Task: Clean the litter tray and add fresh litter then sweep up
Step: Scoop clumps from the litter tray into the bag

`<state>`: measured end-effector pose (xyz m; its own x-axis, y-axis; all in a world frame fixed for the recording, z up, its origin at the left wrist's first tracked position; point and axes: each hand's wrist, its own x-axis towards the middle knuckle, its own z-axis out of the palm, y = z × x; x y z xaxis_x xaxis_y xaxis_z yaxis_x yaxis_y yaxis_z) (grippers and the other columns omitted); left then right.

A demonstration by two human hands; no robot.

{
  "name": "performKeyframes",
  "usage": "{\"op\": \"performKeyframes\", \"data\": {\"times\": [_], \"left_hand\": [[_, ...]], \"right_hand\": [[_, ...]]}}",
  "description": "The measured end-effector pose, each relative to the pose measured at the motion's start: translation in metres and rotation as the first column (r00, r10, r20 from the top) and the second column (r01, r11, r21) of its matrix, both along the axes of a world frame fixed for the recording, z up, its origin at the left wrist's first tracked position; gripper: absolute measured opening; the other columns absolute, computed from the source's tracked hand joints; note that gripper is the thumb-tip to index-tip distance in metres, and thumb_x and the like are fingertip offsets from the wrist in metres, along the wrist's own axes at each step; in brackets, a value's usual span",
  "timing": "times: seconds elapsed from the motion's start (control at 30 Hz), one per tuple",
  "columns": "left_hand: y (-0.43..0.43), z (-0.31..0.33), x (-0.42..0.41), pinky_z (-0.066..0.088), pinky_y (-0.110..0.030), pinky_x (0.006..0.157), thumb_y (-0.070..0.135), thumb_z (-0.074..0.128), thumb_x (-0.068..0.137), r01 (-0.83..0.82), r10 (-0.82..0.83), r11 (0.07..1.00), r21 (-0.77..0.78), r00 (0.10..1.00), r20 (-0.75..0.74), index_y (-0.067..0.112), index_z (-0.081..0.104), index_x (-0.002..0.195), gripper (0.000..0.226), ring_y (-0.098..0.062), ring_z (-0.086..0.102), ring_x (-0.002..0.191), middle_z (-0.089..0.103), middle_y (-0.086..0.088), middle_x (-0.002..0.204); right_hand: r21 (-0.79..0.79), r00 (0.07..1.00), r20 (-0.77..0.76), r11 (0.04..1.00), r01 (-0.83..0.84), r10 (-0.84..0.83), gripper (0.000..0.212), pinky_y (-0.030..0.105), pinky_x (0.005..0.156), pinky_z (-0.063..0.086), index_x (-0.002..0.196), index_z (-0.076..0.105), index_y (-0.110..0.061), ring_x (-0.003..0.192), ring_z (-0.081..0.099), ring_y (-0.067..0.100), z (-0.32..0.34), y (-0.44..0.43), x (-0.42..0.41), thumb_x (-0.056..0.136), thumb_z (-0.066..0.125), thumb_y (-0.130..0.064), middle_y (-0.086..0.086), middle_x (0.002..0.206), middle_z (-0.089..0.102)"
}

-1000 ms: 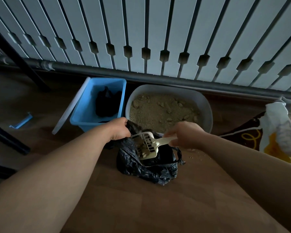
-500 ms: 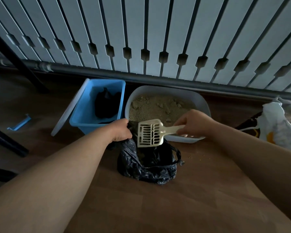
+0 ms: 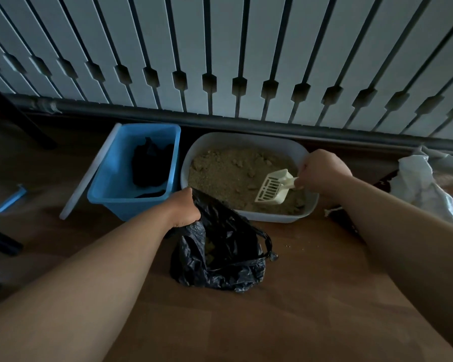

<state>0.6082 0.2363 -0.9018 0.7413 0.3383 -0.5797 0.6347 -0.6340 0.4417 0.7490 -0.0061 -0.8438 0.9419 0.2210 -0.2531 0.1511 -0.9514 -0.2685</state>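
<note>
A white oval litter tray (image 3: pixel 249 138) full of clumpy brown litter (image 3: pixel 228 173) stands on the wooden floor against the slatted railing. My right hand (image 3: pixel 322 169) grips the handle of a cream slotted scoop (image 3: pixel 272 188), whose blade rests on the litter at the tray's right side. In front of the tray sits a black plastic bag (image 3: pixel 220 246); my left hand (image 3: pixel 185 207) holds its upper left edge, keeping the mouth apart. Some clumps show inside the bag.
A blue plastic bin (image 3: pixel 107 189) with dark bags inside stands left of the tray, a white lid (image 3: pixel 89 173) leaning on its side. A crumpled white litter sack (image 3: pixel 424 184) lies at the right. A few grains (image 3: pixel 296 246) dot the floor. A blue clip (image 3: pixel 7 202) lies far left.
My right hand has carried the scoop from over the black bag back to the right, into the litter tray. My left hand has kept hold of the bag.
</note>
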Motion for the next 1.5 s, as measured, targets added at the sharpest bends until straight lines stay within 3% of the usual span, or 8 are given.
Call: {"op": "performKeyframes", "data": {"times": [0.17,0.27,0.43,0.7,0.93,1.03,1.2,1.5], "left_hand": [[0.001,-0.012,0.005,0.039,-0.024,0.051,0.006,0.048,0.089,-0.038,0.039,0.999,-0.006,0.999,0.020,0.020,0.007,0.155,0.080,-0.016,0.055,0.077,0.043,-0.016,0.142],[0.002,-0.021,0.008,0.049,-0.032,0.071,0.007,0.050,0.086,-0.059,0.059,0.998,0.013,0.998,0.031,0.019,0.012,0.154,0.079,-0.032,0.056,0.112,0.044,-0.016,0.140],[0.006,-0.030,0.013,0.050,-0.041,0.079,0.013,0.049,0.072,-0.127,0.127,0.992,0.000,0.989,0.076,-0.004,0.039,0.130,0.061,-0.040,0.055,0.107,0.051,-0.026,0.123],[0.005,-0.037,0.015,0.042,-0.027,0.072,0.009,0.050,0.089,-0.106,0.104,0.993,0.055,0.994,0.035,0.007,0.049,0.110,0.021,-0.021,0.051,0.090,0.051,-0.005,0.095],[-0.003,-0.038,0.017,0.043,-0.028,0.067,0.005,0.050,0.089,-0.076,0.069,0.994,0.076,0.994,0.085,0.005,0.053,0.100,0.011,-0.017,0.051,0.078,0.051,-0.004,0.085],[0.001,-0.041,0.018,0.047,-0.031,0.075,0.006,0.052,0.087,-0.070,0.063,0.995,0.076,0.994,0.095,0.006,0.054,0.107,0.020,-0.021,0.055,0.087,0.056,-0.007,0.094],[0.008,-0.045,0.020,0.045,-0.029,0.075,0.011,0.053,0.086,-0.093,0.087,0.993,0.068,0.993,0.080,0.011,0.048,0.120,0.035,-0.022,0.055,0.096,0.056,-0.008,0.108],[0.013,-0.050,0.018,0.047,-0.038,0.096,0.012,0.054,0.087,-0.080,0.076,0.993,0.083,0.996,0.044,0.011,0.039,0.135,0.051,-0.028,0.051,0.115,0.050,-0.012,0.128]], "right_hand": [[-0.106,1.000,-0.017,0.994,0.005,-0.007,0.016,0.028,0.054,0.051,0.081,0.059,-0.008,0.070,0.064,0.019,-0.014,0.009,0.006,0.079,0.073,-0.015,0.006,0.078,0.064],[-0.167,0.998,-0.051,0.985,-0.038,0.029,0.019,0.029,0.057,0.052,0.076,0.058,-0.009,0.072,0.063,0.020,-0.021,0.016,0.011,0.079,0.074,-0.020,0.006,0.079,0.065],[-0.244,0.979,-0.141,0.953,-0.181,0.150,0.021,0.025,0.051,0.044,0.068,0.067,-0.013,0.066,0.061,0.014,-0.033,0.025,0.023,0.078,0.071,-0.031,0.001,0.069,0.064],[-0.022,0.969,-0.237,0.997,0.071,-0.075,0.015,0.017,0.037,0.035,0.075,0.068,-0.008,0.055,0.058,0.011,-0.074,0.032,0.016,0.083,0.067,-0.021,0.002,0.064,0.063],[0.286,0.891,-0.340,0.869,0.404,-0.302,0.013,0.024,0.047,0.044,0.080,0.058,-0.012,0.069,0.055,0.018,-0.112,0.040,0.005,0.078,0.070,-0.017,0.003,0.075,0.056],[0.326,0.876,-0.331,0.829,0.454,-0.350,0.019,0.022,0.043,0.035,0.096,0.064,-0.007,0.076,0.060,0.021,-0.121,0.044,0.006,0.081,0.070,-0.017,0.009,0.090,0.065],[0.371,0.864,-0.337,0.790,0.488,-0.375,0.013,0.030,0.057,0.049,0.080,0.064,-0.009,0.075,0.060,0.022,-0.129,0.051,0.009,0.082,0.070,-0.019,0.008,0.082,0.064],[0.163,0.939,-0.277,0.953,0.255,-0.204,0.033,0.027,0.045,0.032,0.068,0.053,-0.014,0.059,0.049,0.014,-0.132,0.055,0.015,0.092,0.059,-0.036,0.001,0.070,0.054]]}}
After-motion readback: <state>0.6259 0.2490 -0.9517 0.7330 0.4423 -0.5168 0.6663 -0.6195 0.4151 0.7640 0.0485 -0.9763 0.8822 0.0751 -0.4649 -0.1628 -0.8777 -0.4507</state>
